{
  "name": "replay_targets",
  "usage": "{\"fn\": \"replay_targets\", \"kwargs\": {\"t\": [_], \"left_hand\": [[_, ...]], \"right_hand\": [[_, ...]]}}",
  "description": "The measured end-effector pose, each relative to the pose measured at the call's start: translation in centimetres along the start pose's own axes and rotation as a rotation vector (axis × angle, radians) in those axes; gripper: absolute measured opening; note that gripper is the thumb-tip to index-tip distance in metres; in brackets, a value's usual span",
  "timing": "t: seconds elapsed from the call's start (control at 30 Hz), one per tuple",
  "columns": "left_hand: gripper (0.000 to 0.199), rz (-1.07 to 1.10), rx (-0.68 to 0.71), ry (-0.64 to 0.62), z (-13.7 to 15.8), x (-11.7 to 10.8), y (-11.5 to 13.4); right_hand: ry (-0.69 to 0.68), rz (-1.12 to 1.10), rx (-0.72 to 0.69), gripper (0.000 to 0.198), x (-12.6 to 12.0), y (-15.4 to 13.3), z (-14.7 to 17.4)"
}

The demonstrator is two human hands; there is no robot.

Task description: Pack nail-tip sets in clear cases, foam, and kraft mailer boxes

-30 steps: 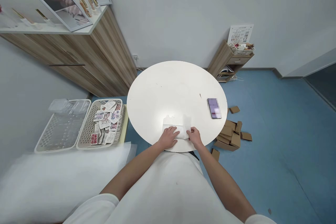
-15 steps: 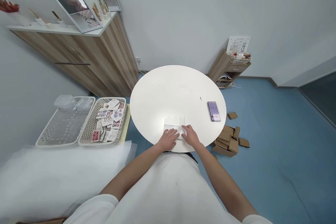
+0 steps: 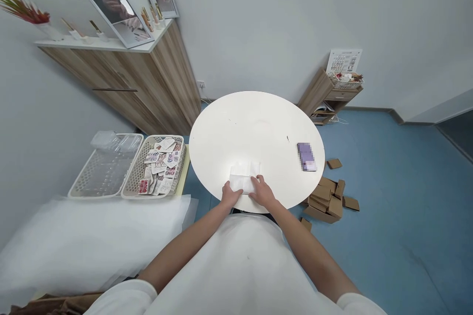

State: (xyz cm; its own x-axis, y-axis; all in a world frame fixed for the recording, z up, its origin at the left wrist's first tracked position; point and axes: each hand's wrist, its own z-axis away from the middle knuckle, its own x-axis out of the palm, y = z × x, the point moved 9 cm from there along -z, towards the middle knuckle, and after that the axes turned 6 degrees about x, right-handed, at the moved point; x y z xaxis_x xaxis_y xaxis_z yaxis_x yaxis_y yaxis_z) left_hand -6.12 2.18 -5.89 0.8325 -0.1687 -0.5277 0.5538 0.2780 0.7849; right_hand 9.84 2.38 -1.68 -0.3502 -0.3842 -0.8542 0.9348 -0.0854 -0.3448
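Note:
A folded white packing sheet (image 3: pixel 242 170) lies near the front edge of the white oval table (image 3: pixel 254 123). My left hand (image 3: pixel 231 195) grips its left near corner, the thumb pointing inward along the near edge. On the right side, my right hand (image 3: pixel 262 191) holds the sheet with bent fingers, its thumb near the front edge. Crease lines cross the sheet's upper part. Whether anything is wrapped inside cannot be seen.
Purple boxes (image 3: pixel 306 156), blurred, stand at the table's right. To the left are a basket of packaged cards (image 3: pixel 127 182) and a basket of clear plastic boxes (image 3: pixel 76 189). Large white sheets (image 3: pixel 111 236) lie nearer. Cardboard boxes (image 3: pixel 325 199) sit on the floor at right.
My left hand has moved from lying flat on the sheet to its left near corner. My right hand has come down slightly onto the sheet. The camera view has shifted slightly left.

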Motion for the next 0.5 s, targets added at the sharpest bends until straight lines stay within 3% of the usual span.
{"fn": "replay_targets", "kwargs": {"t": [0.1, 0.17, 0.37, 0.5], "left_hand": [[0.054, 0.146, -0.139, -0.059, -0.4, 0.0, -0.5], [0.043, 0.158, -0.139, -0.120, -0.8, -0.3, 0.1], [0.007, 0.037, 0.044, -0.213, -1.6, 0.1, 3.9], [0.009, -0.282, 0.313, -0.253, -1.1, 2.7, 7.4]], "right_hand": [[0.015, -0.021, -0.022, 0.064, 0.0, -0.1, 0.1], [0.049, -0.026, -0.031, 0.063, -0.2, -0.1, 0.0], [0.032, -0.137, 0.001, 0.063, 0.3, 0.1, -0.6], [0.021, -0.242, 0.005, 0.060, 0.8, 0.1, -1.0]]}}
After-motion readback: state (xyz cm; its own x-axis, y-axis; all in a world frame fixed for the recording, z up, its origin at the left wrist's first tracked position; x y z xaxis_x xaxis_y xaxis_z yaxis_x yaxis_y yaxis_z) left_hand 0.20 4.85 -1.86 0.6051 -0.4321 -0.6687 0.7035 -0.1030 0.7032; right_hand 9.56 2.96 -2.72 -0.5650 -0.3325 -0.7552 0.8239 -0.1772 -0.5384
